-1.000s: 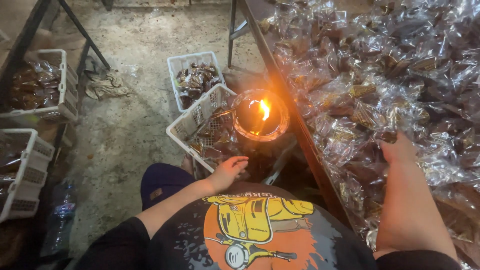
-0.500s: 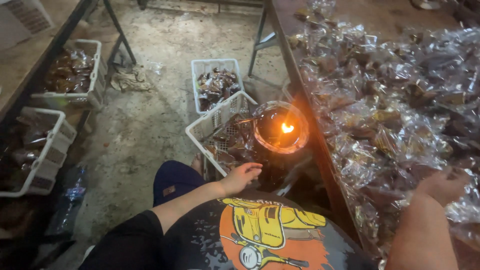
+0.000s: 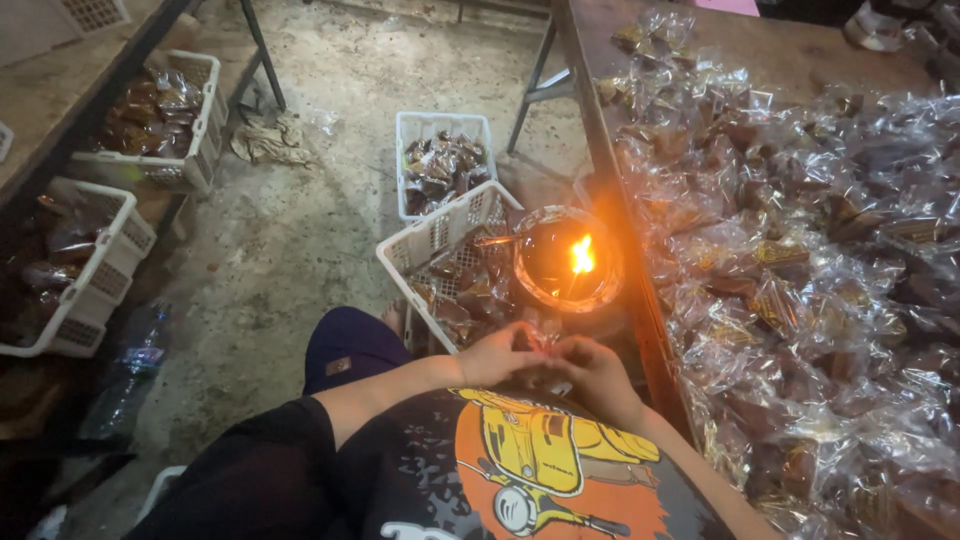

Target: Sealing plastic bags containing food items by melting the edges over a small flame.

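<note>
Pinched between both hands at the person's lap, a small clear packet (image 3: 545, 345) is held just near of the flame (image 3: 581, 255). The left hand (image 3: 498, 355) and right hand (image 3: 592, 372) are closed on it, fingertips meeting. For a clean seal, only the open plastic edge should be passed by the flame, briefly, with fingers kept back. The burner bowl (image 3: 567, 262) sits beside a white basket (image 3: 440, 245) of packets. Unsealed packets are heaped on the table (image 3: 800, 45) at right.
</note>
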